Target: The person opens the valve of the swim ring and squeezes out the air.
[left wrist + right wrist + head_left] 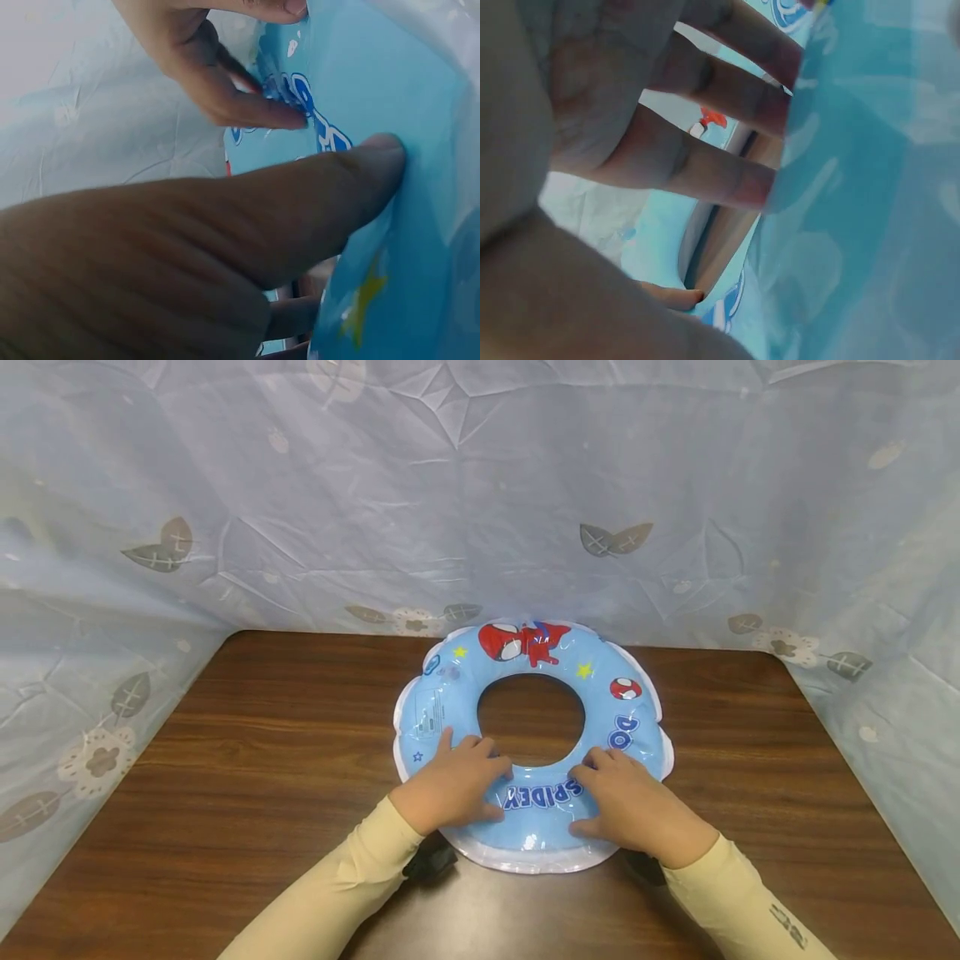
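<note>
A light-blue inflatable swim ring [423,710] with a pale scalloped rim, red cartoon figures and blue lettering lies on the table. My left hand [453,785] rests on its near left part, fingers at the inner edge and thumb on the upper face. On the near right part, beside the lettering, my right hand [637,802] touches the ring with spread fingers. In the left wrist view, the left thumb [300,202] lies fairly straight against the blue vinyl. Fairly straight right fingers [705,172] meet the ring's surface in the right wrist view.
The brown wood-grain table [285,760] extends around the ring. A pale blue-grey cloth [525,485] with leaf and flower prints hangs behind the table and along both sides. The ring's far side lies close to the table's back edge.
</note>
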A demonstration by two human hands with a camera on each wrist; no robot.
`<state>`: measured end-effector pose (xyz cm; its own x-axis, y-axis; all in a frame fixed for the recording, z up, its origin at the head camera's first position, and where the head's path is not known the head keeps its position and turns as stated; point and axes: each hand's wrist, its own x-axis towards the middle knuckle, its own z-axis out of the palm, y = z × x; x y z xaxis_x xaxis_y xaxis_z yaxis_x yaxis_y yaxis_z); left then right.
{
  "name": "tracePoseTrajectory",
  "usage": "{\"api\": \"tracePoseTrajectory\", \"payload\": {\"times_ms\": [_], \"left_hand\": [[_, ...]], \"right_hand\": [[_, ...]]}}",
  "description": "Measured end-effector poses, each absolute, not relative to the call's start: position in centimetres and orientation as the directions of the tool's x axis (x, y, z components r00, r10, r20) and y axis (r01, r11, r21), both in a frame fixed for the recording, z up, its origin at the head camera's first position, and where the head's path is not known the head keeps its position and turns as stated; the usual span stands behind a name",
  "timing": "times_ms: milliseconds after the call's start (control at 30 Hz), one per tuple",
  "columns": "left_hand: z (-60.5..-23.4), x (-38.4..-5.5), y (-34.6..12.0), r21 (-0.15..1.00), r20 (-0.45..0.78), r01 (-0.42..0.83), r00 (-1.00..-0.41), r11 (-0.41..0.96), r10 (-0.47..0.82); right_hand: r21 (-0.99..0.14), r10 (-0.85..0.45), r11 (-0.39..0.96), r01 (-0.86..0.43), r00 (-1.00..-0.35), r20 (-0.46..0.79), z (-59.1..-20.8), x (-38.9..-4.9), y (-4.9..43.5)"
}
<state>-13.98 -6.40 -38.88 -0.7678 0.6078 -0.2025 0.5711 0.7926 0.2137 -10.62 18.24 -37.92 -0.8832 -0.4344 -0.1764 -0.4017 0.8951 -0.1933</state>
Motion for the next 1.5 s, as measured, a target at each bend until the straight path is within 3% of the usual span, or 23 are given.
{"api": "tracePoseTrajectory", "payload": {"times_ms": [167,433,1200,1500], "left_hand": [[-38.4,-14.2,-6.9,0.249,-0.193,0.571,-0.762,0.782,0.618],[-37.6,-15.1,-8.3,0.272,-0.026,0.579,-0.794,0.769,0.607],[-38.0,-14.5,-7.7,0.206,-0.219,0.457,-0.84,0.865,0.496],[-38.4,-14.0,-7.4,0.184,-0.274,0.448,-0.831,0.875,0.483]], "right_hand": [[-0.254,-0.43,0.892,-0.373,-0.873,-0.23,-38.0,-10.8,18.5],[-0.231,-0.363,0.924,-0.303,-0.886,-0.287,-38.1,-11.2,18.9],[-0.387,-0.409,0.877,-0.286,-0.866,-0.288,-38.1,-12.2,20.7],[-0.381,-0.433,0.869,-0.316,-0.858,-0.275,-37.9,-11.7,20.3]]}}
